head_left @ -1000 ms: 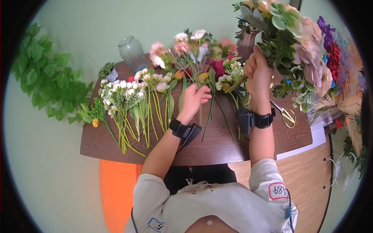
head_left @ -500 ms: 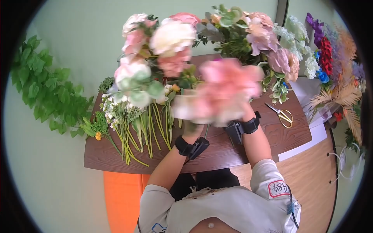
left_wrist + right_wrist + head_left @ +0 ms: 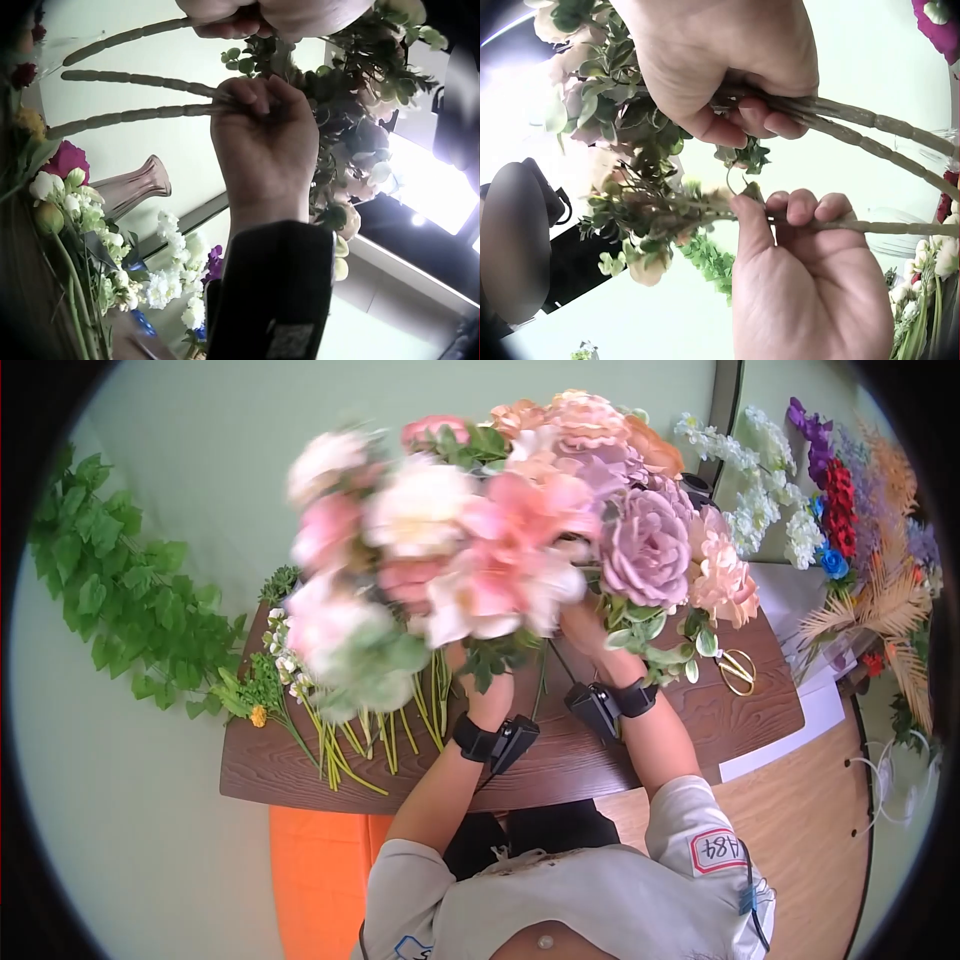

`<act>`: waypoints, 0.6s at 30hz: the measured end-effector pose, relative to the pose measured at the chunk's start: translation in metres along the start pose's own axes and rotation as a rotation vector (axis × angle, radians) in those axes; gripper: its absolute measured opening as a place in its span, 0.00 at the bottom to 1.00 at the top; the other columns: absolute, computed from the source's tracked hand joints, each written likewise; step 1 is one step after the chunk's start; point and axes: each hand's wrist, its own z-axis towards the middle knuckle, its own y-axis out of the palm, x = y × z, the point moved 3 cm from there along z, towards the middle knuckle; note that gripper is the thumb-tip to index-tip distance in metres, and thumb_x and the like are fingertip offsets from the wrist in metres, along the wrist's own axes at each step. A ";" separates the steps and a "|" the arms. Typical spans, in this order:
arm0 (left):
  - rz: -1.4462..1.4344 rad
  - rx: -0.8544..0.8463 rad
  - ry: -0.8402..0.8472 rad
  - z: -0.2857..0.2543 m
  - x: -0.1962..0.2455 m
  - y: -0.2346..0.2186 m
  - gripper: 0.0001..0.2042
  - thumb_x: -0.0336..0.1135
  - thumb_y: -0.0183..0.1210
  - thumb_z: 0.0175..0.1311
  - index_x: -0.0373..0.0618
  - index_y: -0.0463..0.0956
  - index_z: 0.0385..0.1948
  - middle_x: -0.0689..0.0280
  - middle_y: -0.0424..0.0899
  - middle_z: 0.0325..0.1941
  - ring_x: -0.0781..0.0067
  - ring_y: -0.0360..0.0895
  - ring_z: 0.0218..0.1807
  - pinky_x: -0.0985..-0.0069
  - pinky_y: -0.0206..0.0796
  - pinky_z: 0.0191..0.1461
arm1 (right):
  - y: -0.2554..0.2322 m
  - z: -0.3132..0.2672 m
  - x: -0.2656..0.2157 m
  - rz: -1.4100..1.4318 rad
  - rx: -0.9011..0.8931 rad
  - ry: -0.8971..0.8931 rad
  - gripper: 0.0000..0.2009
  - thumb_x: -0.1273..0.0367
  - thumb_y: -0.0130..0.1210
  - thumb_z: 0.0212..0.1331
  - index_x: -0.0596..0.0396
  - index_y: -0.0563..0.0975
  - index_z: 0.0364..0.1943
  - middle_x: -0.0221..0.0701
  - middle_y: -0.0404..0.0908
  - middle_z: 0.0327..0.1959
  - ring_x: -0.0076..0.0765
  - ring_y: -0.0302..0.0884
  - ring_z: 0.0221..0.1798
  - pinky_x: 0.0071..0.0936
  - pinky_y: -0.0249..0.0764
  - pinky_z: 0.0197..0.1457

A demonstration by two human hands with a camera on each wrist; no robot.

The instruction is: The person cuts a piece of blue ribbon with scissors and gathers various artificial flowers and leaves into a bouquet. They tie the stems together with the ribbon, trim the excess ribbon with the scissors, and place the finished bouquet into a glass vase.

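Observation:
My left hand (image 3: 810, 277) grips the single segmented stem (image 3: 900, 228) of a bunch of artificial pink and cream flowers (image 3: 480, 550). Close beside it, my right hand (image 3: 266, 150) holds two thicker stems (image 3: 135, 116) under artificial mauve and peach roses (image 3: 645, 545). In the head view the two clusters of blooms form one wide mass raised over the table, and they cover most of both hands. The left part of the pink bunch is blurred. Leafy sprigs (image 3: 630, 135) hang below the blooms in the right wrist view.
Loose green stems (image 3: 350, 755) lie on the brown table's (image 3: 290, 780) left half. Gold-handled scissors (image 3: 738, 672) lie at right, partly hidden. A pinkish vase (image 3: 139, 187) stands behind. Green ivy (image 3: 140, 590) hangs at left; more flowers (image 3: 840, 510) stand at right.
The right hand has brought its mauve and peach flowers left and lower, next to the left hand. The pink and cream bunch has come up and tilted toward me, covering the middle of the table.

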 end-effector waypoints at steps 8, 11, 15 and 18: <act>-0.524 0.024 -0.279 0.029 0.035 -0.014 0.03 0.29 0.43 0.61 0.43 0.64 0.31 0.69 0.67 0.32 0.84 0.60 0.27 0.85 0.54 0.31 | -0.025 -0.007 -0.067 0.691 -0.935 -0.011 0.05 0.73 0.48 0.47 0.52 0.63 0.24 0.23 0.63 0.21 0.18 0.58 0.23 0.17 0.56 0.25; -0.269 -0.184 -0.191 -0.024 -0.033 0.006 0.12 0.35 0.43 0.61 0.40 0.62 0.44 0.65 0.68 0.41 0.76 0.67 0.38 0.79 0.64 0.40 | -0.027 -0.010 -0.065 0.688 -0.951 -0.015 0.05 0.73 0.48 0.47 0.52 0.63 0.25 0.23 0.63 0.21 0.18 0.58 0.23 0.17 0.56 0.25; -0.500 -0.606 -1.092 -0.028 -0.070 0.018 0.14 0.34 0.48 0.56 0.39 0.63 0.42 0.60 0.71 0.40 0.70 0.70 0.38 0.73 0.65 0.41 | -0.042 -0.015 -0.061 0.678 -0.975 -0.026 0.05 0.73 0.48 0.47 0.52 0.63 0.25 0.23 0.63 0.22 0.18 0.58 0.23 0.17 0.56 0.26; -0.221 -0.527 -0.795 -0.024 -0.046 0.012 0.11 0.31 0.48 0.54 0.39 0.66 0.38 0.59 0.73 0.36 0.66 0.71 0.37 0.73 0.63 0.39 | -0.040 -0.017 -0.058 0.671 -0.989 -0.030 0.05 0.73 0.48 0.47 0.52 0.64 0.26 0.23 0.63 0.22 0.18 0.59 0.24 0.18 0.56 0.26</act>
